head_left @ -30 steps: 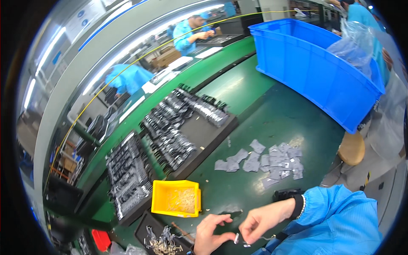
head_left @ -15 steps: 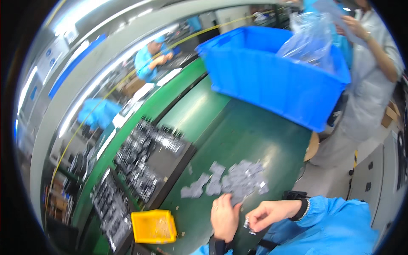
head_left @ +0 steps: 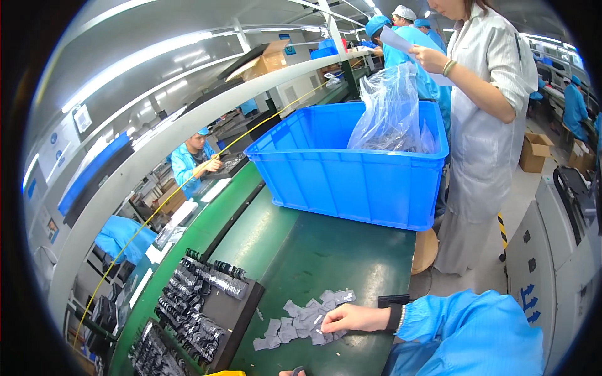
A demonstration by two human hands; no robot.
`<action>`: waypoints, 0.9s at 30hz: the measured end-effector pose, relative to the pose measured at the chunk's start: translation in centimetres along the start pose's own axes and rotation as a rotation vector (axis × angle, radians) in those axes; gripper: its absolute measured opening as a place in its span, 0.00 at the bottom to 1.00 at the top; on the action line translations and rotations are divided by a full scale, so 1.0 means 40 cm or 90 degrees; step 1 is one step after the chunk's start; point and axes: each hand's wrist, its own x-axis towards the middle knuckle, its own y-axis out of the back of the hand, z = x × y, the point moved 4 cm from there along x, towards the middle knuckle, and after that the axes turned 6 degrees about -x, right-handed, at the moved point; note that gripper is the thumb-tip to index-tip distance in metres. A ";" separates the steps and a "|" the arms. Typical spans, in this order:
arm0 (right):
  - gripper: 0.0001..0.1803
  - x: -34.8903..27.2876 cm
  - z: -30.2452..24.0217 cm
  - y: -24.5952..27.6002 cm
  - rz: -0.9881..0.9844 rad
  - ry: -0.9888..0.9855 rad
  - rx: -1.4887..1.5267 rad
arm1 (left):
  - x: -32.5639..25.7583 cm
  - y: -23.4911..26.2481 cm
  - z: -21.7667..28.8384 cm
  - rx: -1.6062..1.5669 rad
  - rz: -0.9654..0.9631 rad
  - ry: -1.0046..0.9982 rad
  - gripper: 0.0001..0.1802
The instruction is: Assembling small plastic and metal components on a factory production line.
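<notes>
My right hand (head_left: 352,318) reaches over a loose pile of small flat grey pieces (head_left: 295,328) on the green bench. Its thumb and fingertips are pinched together at the pile's right part, by a small white strip; what is between them, if anything, is too small to make out. Only a bit of my left hand (head_left: 287,373) shows at the lower edge, with fingertips closed around something dark that I cannot make out. Left of the pile stands a black tray (head_left: 237,323) with rows of dark, shiny small parts.
A large blue bin (head_left: 342,182) holding a clear plastic bag (head_left: 390,113) sits at the bench's far end. A person in a white coat (head_left: 486,138) stands beside it with papers. Another tray (head_left: 157,354) and a yellow container's edge (head_left: 227,373) are at lower left.
The view has tilted up, so my left hand and the yellow container have mostly dropped out. My right hand has moved from near my body, where it held a small shiny part, onto the grey pile.
</notes>
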 end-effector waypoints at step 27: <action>0.06 0.086 -0.074 -0.356 -0.241 -0.095 0.187 | -0.082 -0.002 -0.169 -1.181 0.090 0.297 0.19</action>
